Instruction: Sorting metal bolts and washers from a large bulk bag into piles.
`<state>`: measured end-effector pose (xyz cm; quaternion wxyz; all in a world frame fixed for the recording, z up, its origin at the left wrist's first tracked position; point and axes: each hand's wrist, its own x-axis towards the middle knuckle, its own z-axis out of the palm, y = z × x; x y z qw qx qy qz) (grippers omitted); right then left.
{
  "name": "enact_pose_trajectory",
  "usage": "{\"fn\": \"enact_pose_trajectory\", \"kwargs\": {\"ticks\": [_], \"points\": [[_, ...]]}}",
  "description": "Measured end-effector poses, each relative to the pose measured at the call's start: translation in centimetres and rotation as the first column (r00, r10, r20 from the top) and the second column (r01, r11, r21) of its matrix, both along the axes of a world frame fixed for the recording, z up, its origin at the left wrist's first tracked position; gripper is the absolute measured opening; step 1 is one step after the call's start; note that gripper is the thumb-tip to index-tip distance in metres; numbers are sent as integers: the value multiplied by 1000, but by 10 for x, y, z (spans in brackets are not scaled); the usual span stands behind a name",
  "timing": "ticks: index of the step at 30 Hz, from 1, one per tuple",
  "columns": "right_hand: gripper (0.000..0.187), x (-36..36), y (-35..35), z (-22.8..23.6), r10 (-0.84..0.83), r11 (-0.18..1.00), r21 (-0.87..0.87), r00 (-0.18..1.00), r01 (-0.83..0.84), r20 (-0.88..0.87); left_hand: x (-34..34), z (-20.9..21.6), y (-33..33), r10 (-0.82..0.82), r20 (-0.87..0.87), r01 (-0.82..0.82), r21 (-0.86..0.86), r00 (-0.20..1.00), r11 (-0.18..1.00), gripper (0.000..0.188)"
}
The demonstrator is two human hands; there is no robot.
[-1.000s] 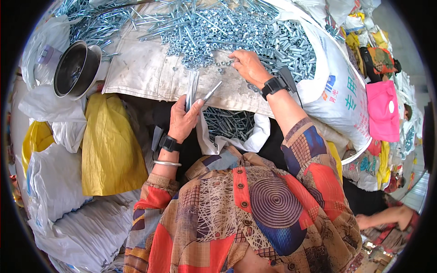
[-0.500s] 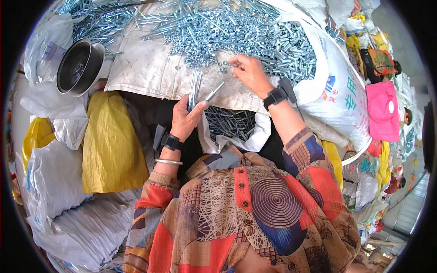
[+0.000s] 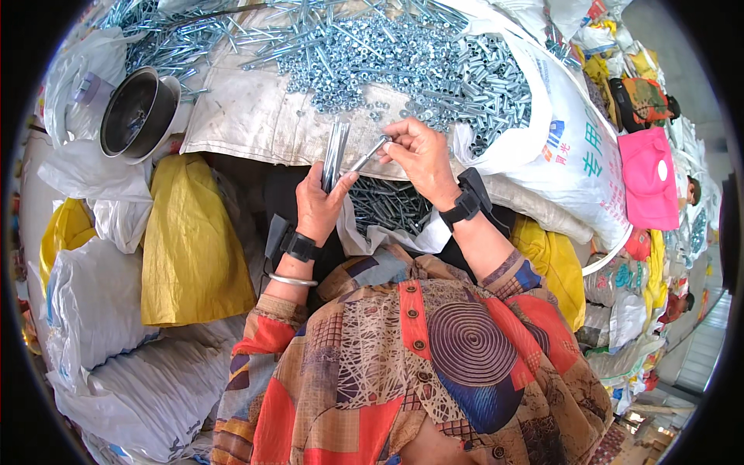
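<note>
Item: one single rod [image 3: 367,158], metal, slanting; its long axis is running from near left to far right, its free end pointing far right. It is sitting above the near edge of the worktop [image 3: 244,128], between the two hands.

Item: one rod bundle [image 3: 334,155], silver, exact count unreadable; its rods are lying parallel, standing steeper than the single rod and pointing far.

Hands, two. The left hand [image 3: 316,208] is keeping a snug grip around the rod bundle, its thumb side also holding the near end of the single rod. The right hand [image 3: 422,161] is pinching narrowly at the single rod's far tip; whether a small piece is sitting between the fingertips, one cannot tell.

Stock: one heap of nuts [image 3: 333,89], far centre; one heap of sleeves [image 3: 496,89], far right; one spread of long rods [image 3: 167,46], far left; all too many to count. One dark bowl [image 3: 160,115] is resting at left. One open white bag [image 3: 358,242] is holding dark pieces, near centre.

Surface and room: pale, stained sheeting is covering the worktop; one large yellow sack [image 3: 194,248] is hanging at left, and one pink item [image 3: 649,178] is lying at right.
</note>
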<state>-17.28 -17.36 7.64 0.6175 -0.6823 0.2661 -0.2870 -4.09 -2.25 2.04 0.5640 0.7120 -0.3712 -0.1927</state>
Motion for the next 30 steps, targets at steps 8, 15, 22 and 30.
{"fn": "enact_pose_trajectory", "kwargs": {"ticks": [8, 15, 22, 30], "points": [[23, 0, 3, -2, -92, 460, -887, 991, -43, -96, -4, 0, -3, 60, 108, -65, 49, 992, 997, 47], [18, 7, -6, 2, -66, 633, -773, 998, 46, 6, 0, -7, -12, 28, -139, -24, 31, 990, 999, 47], [13, 39, -101, -14, -243, 517, -856, 962, 19, -125, 31, -12, -18, 69, 12, -69, 3, 998, 998, 48], [2, 66, -123, -33, -357, 162, -962, 896, -219, -264, 31, -13, -22, 43, -40, -43, 4, 998, 999, 46]]}}
